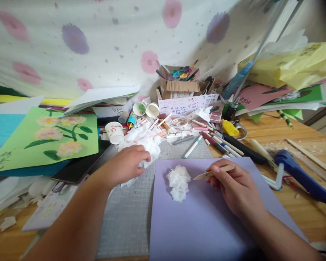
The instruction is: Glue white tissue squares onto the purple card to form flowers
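My right hand (233, 183) pinches a flat wooden stick (214, 172) with a pointed tip. The tip lies just right of a cluster of crumpled white tissue paper pieces (178, 183) on a lilac sheet of paper (195, 224). My left hand (130, 163) reaches into a loose heap of white tissue paper (150, 145) at the far side of the grey cutting mat (125, 221). Its fingers are curled against the tissue, and the fingertips are partly hidden.
Markers (192, 146), paper cups (114, 132) and tape rolls (179, 123) crowd the back. A blue glue gun (304, 177) lies at right. Left is a green sheet with paper flowers (49, 136). A cardboard box (180, 87) stands behind, before a flowered curtain (111, 43).
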`<state>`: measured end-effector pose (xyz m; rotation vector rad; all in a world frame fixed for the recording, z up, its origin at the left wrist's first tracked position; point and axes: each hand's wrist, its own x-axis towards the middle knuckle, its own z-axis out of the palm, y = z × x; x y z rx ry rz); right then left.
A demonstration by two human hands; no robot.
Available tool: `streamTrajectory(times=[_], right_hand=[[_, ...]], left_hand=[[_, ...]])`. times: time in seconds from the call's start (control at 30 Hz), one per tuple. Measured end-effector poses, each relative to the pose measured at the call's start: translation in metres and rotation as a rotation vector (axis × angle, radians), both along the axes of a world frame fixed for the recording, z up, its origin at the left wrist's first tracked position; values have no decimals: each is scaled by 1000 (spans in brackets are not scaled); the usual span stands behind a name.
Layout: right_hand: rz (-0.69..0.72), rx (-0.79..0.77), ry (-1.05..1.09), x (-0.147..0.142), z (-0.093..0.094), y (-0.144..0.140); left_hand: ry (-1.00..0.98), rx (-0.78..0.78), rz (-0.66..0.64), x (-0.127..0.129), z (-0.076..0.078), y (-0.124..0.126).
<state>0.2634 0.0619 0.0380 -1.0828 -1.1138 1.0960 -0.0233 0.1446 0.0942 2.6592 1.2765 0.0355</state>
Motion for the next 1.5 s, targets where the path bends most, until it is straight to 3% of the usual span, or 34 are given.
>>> streamTrajectory(times=[0.17,0.37,0.6,0.7,0.8,0.87,0.93,1.0,1.3,1.5], right_hand=[[-5,22,-1,0,1,0],[0,32,50,-2,4,-1],[19,45,50,-2,5,-2],[20,68,54,-2,6,-2],[4,126,82,-3,8,-2],[-35,180,116,-3,9,-3],[-84,234,148,-2,9,-4],[-101,276,152,0,8,-8],[255,566,-284,2,24,-16],[195,611,-322,2,28,-16]], left_hand=[[-19,89,-5,5,0,3],[-309,52,197,8,8,-1],[-260,54,294,8,8,-1],[-351,14,378,12,10,-5],[-605,-145,331,27,12,-17],[-729,-372,267,42,12,-29],[-699,-626,245,60,10,-42],[-601,-715,241,75,5,-52],[-268,-350,153,92,-8,-57],[-184,-277,123,94,-8,-58]])
